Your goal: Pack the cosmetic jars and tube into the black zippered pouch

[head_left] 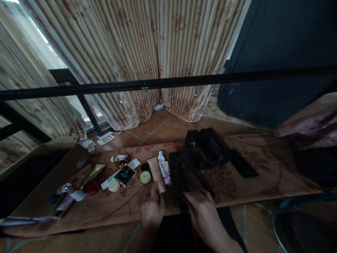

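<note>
My left hand (152,210) rests on the patterned mat (252,175), its fingers curled at the near end of a tan tube (156,173). A white and pink tube (164,169) lies just right of it. My right hand (203,207) lies flat with its fingers spread on the near end of a long black pouch (179,175). A crumpled black plastic bag (207,147) sits beyond the pouch.
Small cosmetics lie on the mat's left part: a black square compact (125,174), a round pale jar (145,177), a red round tin (91,186). An open cardboard box (39,182) stands at the left. A black rail (168,83) crosses in front of striped curtains (158,52).
</note>
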Demonstrator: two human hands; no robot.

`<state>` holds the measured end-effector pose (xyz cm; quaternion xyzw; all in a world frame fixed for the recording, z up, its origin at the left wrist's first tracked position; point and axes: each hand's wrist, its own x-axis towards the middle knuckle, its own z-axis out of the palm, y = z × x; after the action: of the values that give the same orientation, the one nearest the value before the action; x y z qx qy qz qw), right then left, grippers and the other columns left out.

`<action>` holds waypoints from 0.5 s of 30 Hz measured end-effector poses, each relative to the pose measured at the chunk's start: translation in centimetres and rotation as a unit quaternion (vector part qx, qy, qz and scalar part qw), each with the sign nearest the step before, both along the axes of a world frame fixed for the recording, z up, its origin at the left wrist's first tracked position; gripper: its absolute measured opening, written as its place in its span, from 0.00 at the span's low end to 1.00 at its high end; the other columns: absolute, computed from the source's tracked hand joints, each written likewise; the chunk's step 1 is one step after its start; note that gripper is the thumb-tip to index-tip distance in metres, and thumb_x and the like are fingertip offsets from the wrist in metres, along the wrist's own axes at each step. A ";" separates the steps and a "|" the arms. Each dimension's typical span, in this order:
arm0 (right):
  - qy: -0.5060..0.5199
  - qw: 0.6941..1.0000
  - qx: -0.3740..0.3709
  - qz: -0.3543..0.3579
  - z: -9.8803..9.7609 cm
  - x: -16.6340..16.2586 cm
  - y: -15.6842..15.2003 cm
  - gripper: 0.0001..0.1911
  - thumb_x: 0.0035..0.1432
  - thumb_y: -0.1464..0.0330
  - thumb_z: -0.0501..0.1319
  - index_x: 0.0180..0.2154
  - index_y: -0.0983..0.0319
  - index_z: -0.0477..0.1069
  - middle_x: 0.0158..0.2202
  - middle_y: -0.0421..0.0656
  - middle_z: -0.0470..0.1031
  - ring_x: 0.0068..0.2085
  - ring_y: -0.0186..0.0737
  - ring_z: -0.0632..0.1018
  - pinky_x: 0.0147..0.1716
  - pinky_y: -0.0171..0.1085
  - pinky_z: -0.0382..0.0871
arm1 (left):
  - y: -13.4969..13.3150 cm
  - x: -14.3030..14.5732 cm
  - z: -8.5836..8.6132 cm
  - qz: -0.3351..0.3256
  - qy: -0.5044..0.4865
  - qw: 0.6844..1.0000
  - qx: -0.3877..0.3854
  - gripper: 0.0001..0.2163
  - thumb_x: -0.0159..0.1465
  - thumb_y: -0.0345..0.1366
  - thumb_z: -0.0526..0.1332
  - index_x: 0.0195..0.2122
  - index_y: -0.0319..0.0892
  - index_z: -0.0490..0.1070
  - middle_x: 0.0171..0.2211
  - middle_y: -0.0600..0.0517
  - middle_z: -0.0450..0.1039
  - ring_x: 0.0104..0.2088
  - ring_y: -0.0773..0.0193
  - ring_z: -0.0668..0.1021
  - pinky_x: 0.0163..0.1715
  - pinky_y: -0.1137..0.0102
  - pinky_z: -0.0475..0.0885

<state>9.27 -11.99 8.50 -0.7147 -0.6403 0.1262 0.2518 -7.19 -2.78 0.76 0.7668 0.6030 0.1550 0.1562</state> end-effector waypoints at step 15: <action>-0.038 0.998 0.015 0.037 -2.8 1.3 0.7 0.26 0.52 0.79 0.53 0.49 0.53 0.72 0.43 0.40 0.79 0.45 0.39 0.77 0.53 0.42 0.59 | 0.5 -0.4 -2.1 -0.002 0.005 1.000 -0.017 0.22 0.68 0.36 0.49 0.63 0.43 0.57 0.37 0.48 0.79 0.36 0.59 0.80 0.36 0.69 0.71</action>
<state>10.55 -11.30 5.74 -0.6907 -0.6774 0.0983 0.2332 -7.59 -2.26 -1.34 0.7657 0.6051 0.1405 0.1667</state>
